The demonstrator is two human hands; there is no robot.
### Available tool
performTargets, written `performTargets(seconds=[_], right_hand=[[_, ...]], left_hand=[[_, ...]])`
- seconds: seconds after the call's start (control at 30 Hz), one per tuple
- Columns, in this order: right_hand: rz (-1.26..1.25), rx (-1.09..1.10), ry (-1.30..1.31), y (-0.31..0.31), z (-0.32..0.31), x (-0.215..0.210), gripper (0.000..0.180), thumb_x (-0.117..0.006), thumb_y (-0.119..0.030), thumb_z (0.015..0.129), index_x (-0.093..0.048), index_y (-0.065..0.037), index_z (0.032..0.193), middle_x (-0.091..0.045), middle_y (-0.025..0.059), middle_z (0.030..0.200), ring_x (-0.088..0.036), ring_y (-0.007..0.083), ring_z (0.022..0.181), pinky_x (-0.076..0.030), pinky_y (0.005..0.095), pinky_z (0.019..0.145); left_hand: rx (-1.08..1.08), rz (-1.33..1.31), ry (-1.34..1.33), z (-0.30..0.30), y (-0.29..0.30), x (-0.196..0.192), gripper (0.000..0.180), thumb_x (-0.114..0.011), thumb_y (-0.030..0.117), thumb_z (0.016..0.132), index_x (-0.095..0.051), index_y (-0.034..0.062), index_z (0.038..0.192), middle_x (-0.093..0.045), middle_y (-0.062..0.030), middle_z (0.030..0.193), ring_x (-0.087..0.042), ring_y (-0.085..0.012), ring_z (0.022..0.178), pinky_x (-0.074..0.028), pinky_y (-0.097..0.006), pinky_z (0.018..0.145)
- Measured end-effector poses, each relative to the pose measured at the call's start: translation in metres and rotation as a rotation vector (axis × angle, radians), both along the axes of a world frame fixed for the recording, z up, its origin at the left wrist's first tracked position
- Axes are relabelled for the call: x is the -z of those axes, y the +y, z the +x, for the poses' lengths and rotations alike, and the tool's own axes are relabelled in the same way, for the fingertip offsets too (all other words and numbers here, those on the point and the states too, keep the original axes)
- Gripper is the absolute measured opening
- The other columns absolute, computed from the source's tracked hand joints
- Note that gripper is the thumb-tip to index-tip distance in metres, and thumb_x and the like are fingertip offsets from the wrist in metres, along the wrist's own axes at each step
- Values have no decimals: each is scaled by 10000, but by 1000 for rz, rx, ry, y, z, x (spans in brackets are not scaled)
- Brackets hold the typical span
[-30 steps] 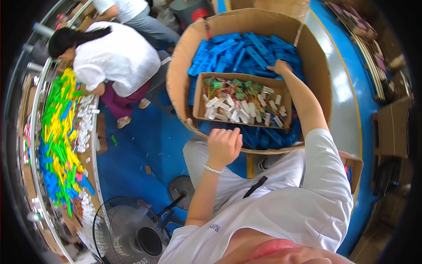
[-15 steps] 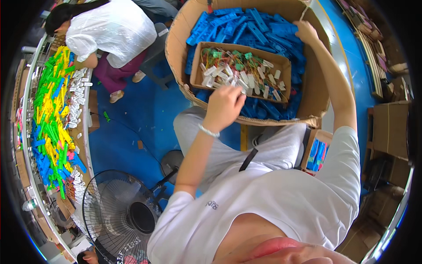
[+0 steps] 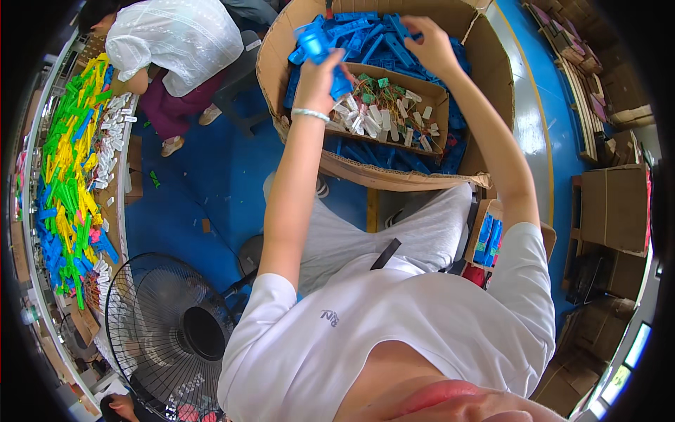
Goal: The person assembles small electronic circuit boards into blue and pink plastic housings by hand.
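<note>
Some lettering (image 3: 329, 318) marks the shirt (image 3: 422, 313); left hand (image 3: 318, 83) grips blue plastic (image 3: 311, 43), right hand (image 3: 432, 48) hangs unclenched.

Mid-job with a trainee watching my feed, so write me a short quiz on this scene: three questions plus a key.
1. Multiple choice: what does the person's left hand hold?
A) nothing
B) a blue plastic piece
C) a green board

2. True or false: the white parts lie in a small cardboard box that sits inside the large cardboard carton.

3. Fill in the blank: the black fan stands on the person's ____ side.

Key: 1. B; 2. true; 3. left
</note>
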State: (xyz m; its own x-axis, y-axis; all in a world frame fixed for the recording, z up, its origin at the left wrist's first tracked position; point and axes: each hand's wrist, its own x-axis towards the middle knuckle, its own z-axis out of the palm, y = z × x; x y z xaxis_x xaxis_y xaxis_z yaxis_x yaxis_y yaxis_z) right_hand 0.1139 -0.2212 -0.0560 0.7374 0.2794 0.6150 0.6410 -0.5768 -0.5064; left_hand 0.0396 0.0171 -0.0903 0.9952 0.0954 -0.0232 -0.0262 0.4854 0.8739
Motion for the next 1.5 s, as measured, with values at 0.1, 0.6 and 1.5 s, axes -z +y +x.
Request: performTargets(seconds=[0.1, 0.6, 1.5], right_hand=[[-220, -78, 306, 24, 33, 70, 221, -663, -178, 800, -719, -49, 971, -701, 180, 954, -678, 343, 891, -540, 409, 808], [31, -168, 637, 102, 66, 159, 344, -791, -179, 727, -715, -26, 1026, -717, 136, 944, -671, 211, 862, -531, 331, 795], [820, -443, 550, -13, -46, 13, 194, -642, 65, 883, -661, 41, 1075, -653, 108, 1093, -649, 187, 1002, -539, 307, 901]], left_hand=[[-113, -362, 206, -5, 37, 21, 245, -690, 254, 907, -540, 83, 996, -601, -84, 763, -629, -236, 654, -564, -440, 678], [-144, -192, 51, -97, 73, -4, 423, -638, 333, 953, -498, 45, 1230, -618, -92, 830, -632, -214, 658, -557, -397, 664], [-38, 362, -414, -12, -61, -30, 269, -753, 32, 798, -605, 2, 1021, -704, -88, 927, -688, -165, 771, -569, -298, 682]])
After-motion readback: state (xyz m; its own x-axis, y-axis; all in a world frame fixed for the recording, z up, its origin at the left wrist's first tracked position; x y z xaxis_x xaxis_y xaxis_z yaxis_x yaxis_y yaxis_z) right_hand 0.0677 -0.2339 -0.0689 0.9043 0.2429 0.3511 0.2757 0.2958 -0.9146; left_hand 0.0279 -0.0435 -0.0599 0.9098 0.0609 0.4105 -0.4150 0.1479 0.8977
